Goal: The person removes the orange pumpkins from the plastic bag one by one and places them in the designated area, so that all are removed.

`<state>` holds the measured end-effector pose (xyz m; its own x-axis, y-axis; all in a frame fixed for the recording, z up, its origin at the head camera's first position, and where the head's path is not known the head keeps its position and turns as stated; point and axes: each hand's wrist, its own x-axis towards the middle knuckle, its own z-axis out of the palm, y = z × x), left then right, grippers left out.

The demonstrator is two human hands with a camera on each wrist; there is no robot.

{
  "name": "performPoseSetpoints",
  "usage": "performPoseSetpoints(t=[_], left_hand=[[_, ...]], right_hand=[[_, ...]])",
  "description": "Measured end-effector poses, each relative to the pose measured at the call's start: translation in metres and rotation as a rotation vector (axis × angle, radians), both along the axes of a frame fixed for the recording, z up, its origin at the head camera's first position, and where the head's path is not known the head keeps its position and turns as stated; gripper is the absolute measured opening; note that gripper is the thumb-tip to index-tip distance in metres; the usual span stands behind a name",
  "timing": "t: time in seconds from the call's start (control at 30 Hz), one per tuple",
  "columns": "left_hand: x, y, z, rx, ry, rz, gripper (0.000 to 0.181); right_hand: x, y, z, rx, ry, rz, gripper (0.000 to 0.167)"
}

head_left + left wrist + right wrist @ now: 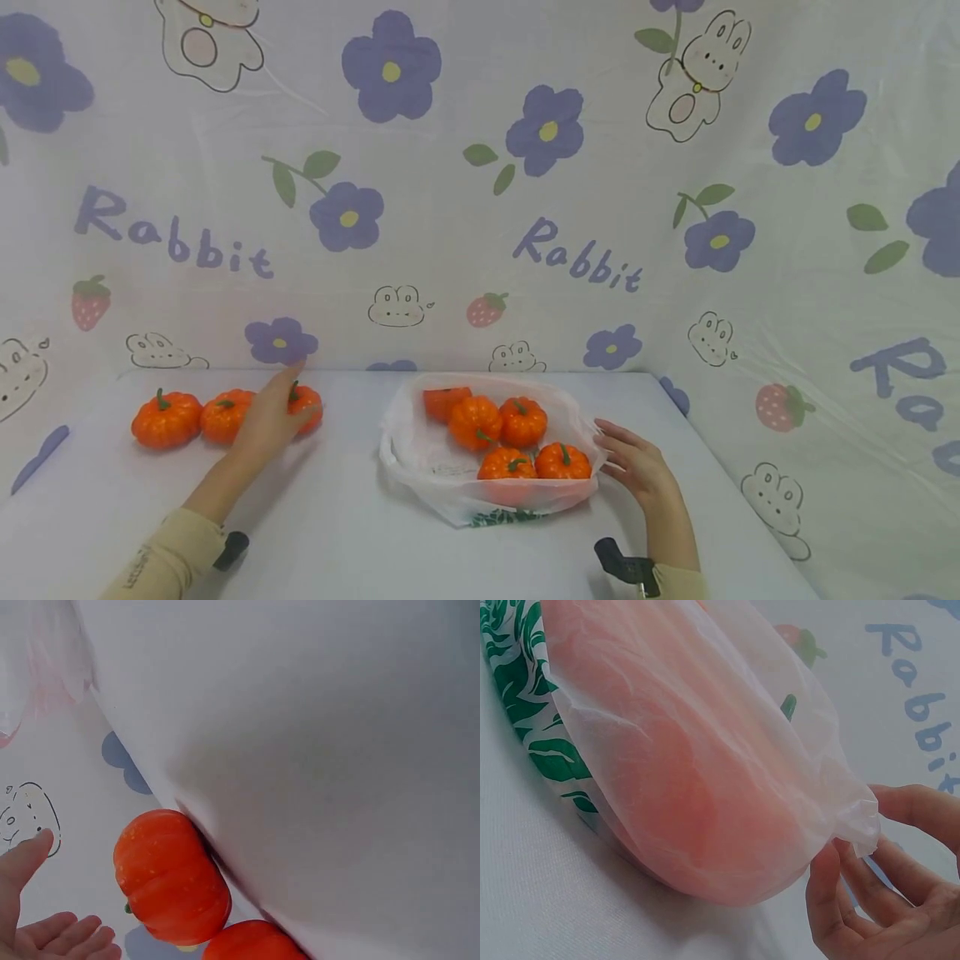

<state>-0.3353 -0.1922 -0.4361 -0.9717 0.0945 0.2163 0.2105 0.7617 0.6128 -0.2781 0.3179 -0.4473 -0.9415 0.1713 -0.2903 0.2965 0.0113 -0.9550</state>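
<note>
Three small orange pumpkins (167, 421) with green stems stand in a row on the table's left side. My left hand (270, 417) reaches over the right end of that row, its thumb and fingers spread beside the end pumpkin (171, 877), with a gap between hand and pumpkin in the left wrist view. A white plastic bag (420, 467) with a green leaf print lies with its mouth open, and several pumpkins (522, 422) are inside. At its right edge, my right hand (641, 467) pinches a bunched fold of the bag (859, 825) between thumb and fingers.
The white table (337, 542) ends at a back edge against a hanging cloth (450, 250) printed with flowers and rabbits. The cloth also runs along the right side. A dark wrist mount (626, 567) sits on each forearm.
</note>
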Motion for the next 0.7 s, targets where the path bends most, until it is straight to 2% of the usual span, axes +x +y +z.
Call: performPoseSetpoints(t=[0.27, 0.5, 0.7], left_hand=[[-0.001, 0.015, 0.007, -0.043, -0.006, -0.062, 0.083], [-0.001, 0.028, 0.010, -0.086, 0.059, -0.114, 0.084], [-0.003, 0.038, 0.010, -0.047, 0.083, -0.170, 0.083]], right_hand=[[0.000, 0.001, -0.001, 0.005, 0.005, 0.002, 0.061], [0.000, 0.001, -0.001, -0.005, -0.001, -0.006, 0.060], [-0.001, 0.000, 0.000, -0.005, 0.002, -0.012, 0.059]])
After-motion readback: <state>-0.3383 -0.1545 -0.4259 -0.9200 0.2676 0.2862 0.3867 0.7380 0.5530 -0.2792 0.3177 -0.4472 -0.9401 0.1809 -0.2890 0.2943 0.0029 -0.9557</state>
